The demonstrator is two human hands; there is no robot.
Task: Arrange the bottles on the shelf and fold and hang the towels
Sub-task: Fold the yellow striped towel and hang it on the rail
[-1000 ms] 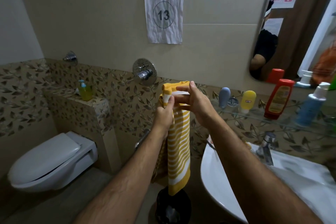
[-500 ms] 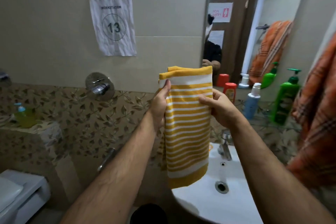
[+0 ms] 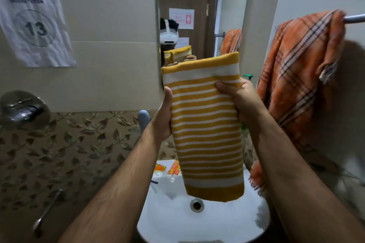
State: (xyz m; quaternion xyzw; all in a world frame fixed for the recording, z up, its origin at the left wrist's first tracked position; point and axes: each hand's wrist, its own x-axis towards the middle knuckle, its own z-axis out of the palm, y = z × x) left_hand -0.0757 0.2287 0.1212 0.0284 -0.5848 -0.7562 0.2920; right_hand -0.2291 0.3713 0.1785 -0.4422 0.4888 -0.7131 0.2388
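1. Two hands on one item. Left hand (image 3: 165,116) grips the left edge of the folded yellow striped towel (image 3: 205,130), thumb up along the edge. Right hand (image 3: 238,100) pinches the right edge near the top, thumb across the front face, fingers behind.
2. Towel position: held in the air between the hands, above the sink (image 3: 201,221), in front of the mirror (image 3: 201,6). Touching neither.
3. Towel axis: long axis near vertical, leaning a little, lower end toward the right. Folded edge on top, free hem hanging at the bottom. Stripes run across the width.
4. Key relation: the towel rail (image 3: 354,18) lies up and to the right of the hands, well apart from the yellow towel. Right hand is the nearer one.
5. An orange plaid towel (image 3: 298,77) is draped over the rail in a bunched, unfolded state; only a short bare stretch of rail shows at the frame's right edge.
6. Judgement: hanging calls for a carry to the right and upward, with the top fold laid over the rail. Room there looks tight.
7. Bottles mostly hidden behind the towel; shelf state cannot be told.
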